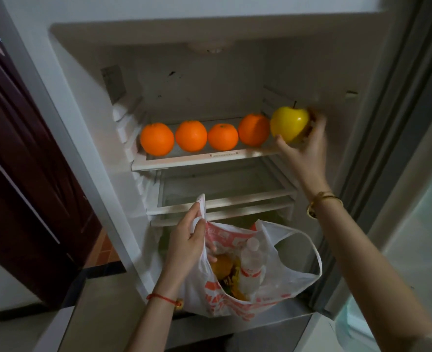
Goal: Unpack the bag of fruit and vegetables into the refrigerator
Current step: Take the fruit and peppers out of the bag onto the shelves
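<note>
Yellow apple (289, 124), gripped in your right hand (305, 146) at the shelf's (209, 158) right end, may roll off the front edge, apparently lipless.

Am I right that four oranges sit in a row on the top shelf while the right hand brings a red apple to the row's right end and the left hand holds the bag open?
Not quite: the apple in the right hand is yellow, not red. The head view shows it. The rest stands: four oranges line the top shelf, and the left hand holds the bag open.
</note>
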The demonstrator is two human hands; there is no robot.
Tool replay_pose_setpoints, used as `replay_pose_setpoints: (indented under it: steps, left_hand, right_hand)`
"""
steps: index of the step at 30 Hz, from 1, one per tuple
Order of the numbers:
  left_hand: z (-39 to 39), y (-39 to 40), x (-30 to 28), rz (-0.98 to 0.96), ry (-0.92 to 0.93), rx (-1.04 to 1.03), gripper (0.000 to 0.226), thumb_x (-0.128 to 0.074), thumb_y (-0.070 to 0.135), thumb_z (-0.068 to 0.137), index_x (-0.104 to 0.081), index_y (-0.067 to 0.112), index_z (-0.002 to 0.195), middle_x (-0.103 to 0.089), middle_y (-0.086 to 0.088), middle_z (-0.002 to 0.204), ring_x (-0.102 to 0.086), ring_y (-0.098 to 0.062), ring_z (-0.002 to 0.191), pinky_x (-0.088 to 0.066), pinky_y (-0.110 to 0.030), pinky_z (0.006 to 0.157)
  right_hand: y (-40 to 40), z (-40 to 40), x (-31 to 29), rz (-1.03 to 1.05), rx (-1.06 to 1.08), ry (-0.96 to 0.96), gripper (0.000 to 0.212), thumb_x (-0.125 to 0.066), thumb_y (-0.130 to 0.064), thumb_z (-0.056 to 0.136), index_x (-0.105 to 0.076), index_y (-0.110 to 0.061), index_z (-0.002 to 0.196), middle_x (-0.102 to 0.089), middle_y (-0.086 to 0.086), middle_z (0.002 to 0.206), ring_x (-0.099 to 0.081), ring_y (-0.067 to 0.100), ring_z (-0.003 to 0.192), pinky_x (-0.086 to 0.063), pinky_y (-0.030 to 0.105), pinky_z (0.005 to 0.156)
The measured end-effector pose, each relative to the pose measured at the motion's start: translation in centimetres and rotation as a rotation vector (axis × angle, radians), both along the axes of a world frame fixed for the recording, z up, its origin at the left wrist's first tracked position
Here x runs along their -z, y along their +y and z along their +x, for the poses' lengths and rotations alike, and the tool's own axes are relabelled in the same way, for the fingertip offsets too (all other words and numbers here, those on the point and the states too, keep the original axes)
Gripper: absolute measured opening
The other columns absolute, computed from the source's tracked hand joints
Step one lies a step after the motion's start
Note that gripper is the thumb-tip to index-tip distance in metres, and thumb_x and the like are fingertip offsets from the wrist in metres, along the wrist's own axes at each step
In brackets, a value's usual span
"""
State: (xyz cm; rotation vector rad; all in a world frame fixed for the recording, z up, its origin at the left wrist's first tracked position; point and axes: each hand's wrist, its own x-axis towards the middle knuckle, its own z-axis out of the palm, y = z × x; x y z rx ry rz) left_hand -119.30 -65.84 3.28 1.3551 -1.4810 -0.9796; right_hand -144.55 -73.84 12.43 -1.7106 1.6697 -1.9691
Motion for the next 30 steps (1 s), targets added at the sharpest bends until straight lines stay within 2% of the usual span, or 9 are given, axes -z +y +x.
replay_pose_setpoints:
  steps: [2,5,9,17,22,25,26,28,30]
  left_hand:
    - [0.1,-0.1,0.3,0.009,0.017,-0.003,0.049,-0.043,0.018,0.104,-0.034,0.027,0.151,-0.039,0.007,0.15,-0.047,0.002,0.111,-0.048,-0.003,0.056]
    - [0.6,-0.4,0.8,-0.005,0.003,-0.024,0.049,-0.043,0.023,0.103,-0.034,0.032,0.15,-0.041,0.006,0.152,-0.047,-0.015,0.133,-0.053,-0.021,0.086]
    - [1.3,-0.5,1.2,0.004,0.01,-0.033,0.048,-0.045,0.026,0.103,-0.035,0.037,0.149,-0.045,0.005,0.151,-0.047,-0.018,0.136,-0.05,-0.045,0.104]
    - [2.2,-0.2,1.2,0.015,0.043,-0.037,0.047,-0.045,0.027,0.102,-0.039,0.035,0.148,-0.05,0.002,0.147,-0.051,-0.019,0.133,-0.051,-0.049,0.102]
    - [2.7,0.2,1.5,-0.016,0.028,-0.051,0.044,-0.045,0.028,0.102,-0.041,0.034,0.146,-0.053,0.0,0.144,-0.053,-0.021,0.131,-0.053,-0.049,0.099]
    - [3.2,0.7,1.6,-0.011,0.037,-0.055,0.045,-0.045,0.026,0.102,-0.042,0.034,0.146,-0.056,0.0,0.139,-0.06,-0.02,0.122,-0.059,-0.041,0.089]
    - [3.3,0.8,1.7,-0.012,0.039,-0.056,0.045,-0.045,0.024,0.102,-0.042,0.033,0.146,-0.058,0.0,0.136,-0.064,-0.016,0.115,-0.061,-0.036,0.085]
    - [3.5,1.4,1.5,-0.031,0.034,-0.06,0.045,-0.045,0.02,0.103,-0.043,0.03,0.146,-0.063,0.0,0.128,-0.071,-0.011,0.094,-0.062,-0.029,0.072]
    - [3.6,2.0,1.4,-0.057,0.032,-0.059,0.044,-0.045,0.017,0.103,-0.044,0.028,0.146,-0.065,0.001,0.122,-0.073,-0.013,0.082,-0.062,-0.028,0.066]
  right_hand:
    - [-1.2,-0.1,0.4,0.028,0.022,0.013,0.083,-0.074,-0.037,0.078,-0.032,-0.01,0.144,-0.048,0.011,0.134,-0.05,0.025,0.121,-0.045,0.043,0.101]
    - [-2.7,-0.2,1.2,0.056,0.103,0.058,0.085,-0.074,-0.036,0.078,-0.031,-0.008,0.146,-0.044,0.015,0.141,-0.045,0.029,0.129,-0.039,0.042,0.106]
    - [-4.0,-0.1,1.9,0.087,0.161,0.06,0.081,-0.075,-0.031,0.08,-0.031,-0.008,0.144,-0.043,0.015,0.14,-0.044,0.03,0.128,-0.04,0.041,0.105]
    - [-5.5,-0.2,2.0,0.092,0.194,0.037,0.083,-0.081,-0.024,0.074,-0.035,-0.006,0.14,-0.045,0.015,0.135,-0.047,0.028,0.123,-0.034,0.022,0.089]
    - [-4.1,0.1,2.4,0.117,0.188,-0.03,0.089,-0.079,-0.032,0.075,-0.029,-0.007,0.145,-0.038,0.013,0.142,-0.042,0.026,0.13,-0.034,0.025,0.099]
    - [-1.3,1.4,2.8,0.116,0.186,-0.073,0.076,-0.071,-0.032,0.085,-0.03,-0.007,0.144,-0.041,0.014,0.143,-0.041,0.024,0.132,-0.031,0.024,0.108]
    - [-0.1,2.1,3.0,0.092,0.165,-0.071,0.067,-0.07,-0.032,0.087,-0.036,-0.008,0.14,-0.047,0.012,0.138,-0.047,0.021,0.126,-0.037,0.028,0.106]
    - [1.9,3.7,4.0,0.007,0.051,0.028,0.033,-0.068,-0.028,0.089,-0.054,-0.01,0.114,-0.062,0.006,0.107,-0.06,0.012,0.094,-0.051,0.025,0.083]
    - [3.4,5.1,5.7,0.04,-0.16,0.172,0.016,-0.068,-0.023,0.09,-0.06,-0.01,0.091,-0.064,0.0,0.081,-0.061,0.007,0.07,-0.052,0.02,0.066]
